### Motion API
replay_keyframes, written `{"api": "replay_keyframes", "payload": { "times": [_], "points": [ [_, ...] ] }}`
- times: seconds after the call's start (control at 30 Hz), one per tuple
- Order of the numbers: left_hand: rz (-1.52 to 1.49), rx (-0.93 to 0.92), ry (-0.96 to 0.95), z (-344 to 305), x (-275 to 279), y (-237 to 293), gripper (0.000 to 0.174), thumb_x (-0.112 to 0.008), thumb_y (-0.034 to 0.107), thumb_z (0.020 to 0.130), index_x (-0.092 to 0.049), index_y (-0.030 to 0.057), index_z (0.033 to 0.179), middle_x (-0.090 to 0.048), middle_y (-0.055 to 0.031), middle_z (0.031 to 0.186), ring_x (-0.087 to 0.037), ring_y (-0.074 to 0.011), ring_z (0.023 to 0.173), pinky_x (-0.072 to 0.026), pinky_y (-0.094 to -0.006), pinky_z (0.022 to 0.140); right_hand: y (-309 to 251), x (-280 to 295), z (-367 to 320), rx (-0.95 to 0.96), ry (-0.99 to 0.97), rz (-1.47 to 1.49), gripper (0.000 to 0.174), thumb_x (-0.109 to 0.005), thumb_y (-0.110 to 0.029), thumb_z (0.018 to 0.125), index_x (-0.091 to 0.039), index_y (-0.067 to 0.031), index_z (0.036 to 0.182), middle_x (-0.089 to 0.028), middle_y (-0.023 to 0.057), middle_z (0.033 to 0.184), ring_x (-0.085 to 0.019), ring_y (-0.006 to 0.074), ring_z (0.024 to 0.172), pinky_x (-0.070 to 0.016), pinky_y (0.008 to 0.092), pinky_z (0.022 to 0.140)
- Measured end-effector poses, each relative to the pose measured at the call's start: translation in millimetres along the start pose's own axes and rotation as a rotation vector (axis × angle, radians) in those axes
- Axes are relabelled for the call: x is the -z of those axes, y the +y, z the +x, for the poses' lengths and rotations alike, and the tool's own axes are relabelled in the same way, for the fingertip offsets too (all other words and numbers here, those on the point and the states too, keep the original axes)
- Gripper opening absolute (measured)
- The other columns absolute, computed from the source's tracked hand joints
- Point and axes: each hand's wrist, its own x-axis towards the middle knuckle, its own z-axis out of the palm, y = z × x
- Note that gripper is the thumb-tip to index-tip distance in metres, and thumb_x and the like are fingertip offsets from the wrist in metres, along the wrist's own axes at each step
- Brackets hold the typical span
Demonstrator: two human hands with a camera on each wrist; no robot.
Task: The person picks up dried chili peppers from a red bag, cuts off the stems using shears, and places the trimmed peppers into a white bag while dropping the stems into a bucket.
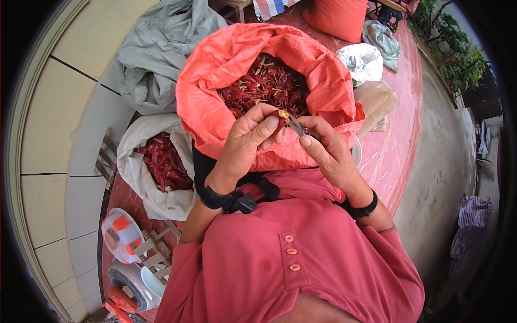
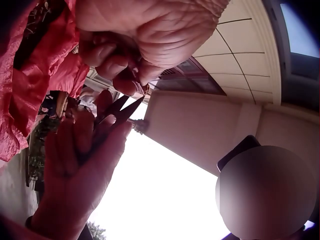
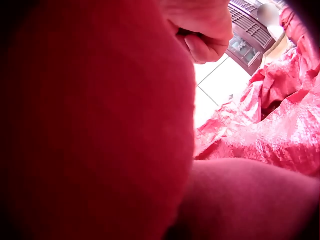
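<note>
My left hand [image 1: 245, 141] pinches a dark red dried chili [image 1: 280, 124] between thumb and fingers, its pale stem end pointing toward the other hand. In my right hand [image 1: 335, 153] is a small pair of scissors [image 1: 295, 125]. The left wrist view shows the scissors' blades [image 2: 123, 109] spread apart, tips right at the chili's end. Both hands are over the near rim of a big red woven sack [image 1: 202, 70] with its top rolled down. Dried red chilies [image 1: 269, 86] with stems fill it. Red fabric and blur cover much of the right wrist view.
A white sack [image 1: 132, 156] at the left holds more red chilies [image 1: 168, 161]. Behind it lies a grey sack [image 1: 156, 59]. A small wooden stool [image 1: 156, 247] and a plastic basin [image 1: 116, 226] stand lower left. White and tan bags [image 1: 362, 62] sit at the right.
</note>
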Motion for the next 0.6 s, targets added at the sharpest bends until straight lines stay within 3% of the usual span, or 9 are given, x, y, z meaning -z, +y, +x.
{"api": "replay_keyframes", "payload": {
  "times": [0.13, 0.23, 0.33, 0.43, 0.53, 0.6],
  "points": [
    [-0.003, 0.015, 0.013, 2, 0, -2, 0.022, -0.049, 0.024, 0.1, -0.055, 0.0057, 0.109, -0.051, -0.0001, 0.075, -0.036, -0.0053, 0.061, -0.0304, -0.0181, 0.056, -7, 4, -2, -0.06, -0.03, 0.119, 0.034, -0.057, -0.026, 0.096, -0.055, 0.0001, 0.117, -0.05, 0.0027, 0.079, -0.045, 0.0068, 0.072, -0.0388, 0.0227, 0.063],
    [0.024, 0.023, 0.014, 2, -2, -1, 0.02, -0.049, 0.023, 0.1, -0.056, 0.0056, 0.108, -0.052, -0.0001, 0.076, -0.037, -0.0048, 0.061, -0.0314, -0.018, 0.056, -1, 2, -1, -0.029, -0.004, 0.046, 0.033, -0.058, -0.025, 0.096, -0.055, 0.0002, 0.118, -0.053, 0.0027, 0.081, -0.047, 0.0071, 0.075, -0.0403, 0.0229, 0.066],
    [0.137, 0.039, -0.008, 2, -3, -2, 0.018, -0.05, 0.023, 0.1, -0.056, 0.0061, 0.104, -0.058, 0.0006, 0.079, -0.041, -0.0028, 0.062, -0.033, -0.017, 0.055, 4, -2, 3, 0.061, 0.035, 0.028, 0.034, -0.058, -0.024, 0.095, -0.055, 0.0008, 0.117, -0.058, 0.0059, 0.085, -0.054, 0.0105, 0.079, -0.044, 0.0267, 0.07],
    [0.278, 0.036, 0.051, 2, -4, 0, 0.016, -0.052, 0.02, 0.099, -0.058, 0.0048, 0.102, -0.059, 0.0, 0.078, -0.048, -0.0039, 0.065, -0.0392, -0.0182, 0.058, 0, -4, 6, 0.097, 0.063, -0.1, 0.033, -0.057, -0.025, 0.096, -0.054, 0.0006, 0.117, -0.062, 0.011, 0.09, -0.06, 0.016, 0.084, -0.0464, 0.0311, 0.073],
    [0.502, -0.127, 0.124, 3, -6, -7, 0.015, -0.053, 0.016, 0.098, -0.06, 0.0028, 0.101, -0.06, -0.0009, 0.078, -0.055, -0.0057, 0.07, -0.0453, -0.0206, 0.064, -13, -5, 5, -0.033, 0.056, -0.249, 0.031, -0.054, -0.026, 0.097, -0.054, 0.0002, 0.113, -0.063, 0.0147, 0.091, -0.064, 0.0204, 0.086, -0.0477, 0.0352, 0.073],
    [0.488, -0.121, 0.124, 3, -7, -6, 0.014, -0.054, 0.014, 0.097, -0.06, 0.0016, 0.101, -0.061, -0.0017, 0.078, -0.057, -0.0067, 0.073, -0.0472, -0.0219, 0.067, -12, -7, 4, -0.007, 0.066, -0.267, 0.03, -0.05, -0.028, 0.099, -0.053, -0.0007, 0.112, -0.062, 0.0118, 0.086, -0.062, 0.0183, 0.079, -0.0475, 0.0343, 0.069]
  ]
}}
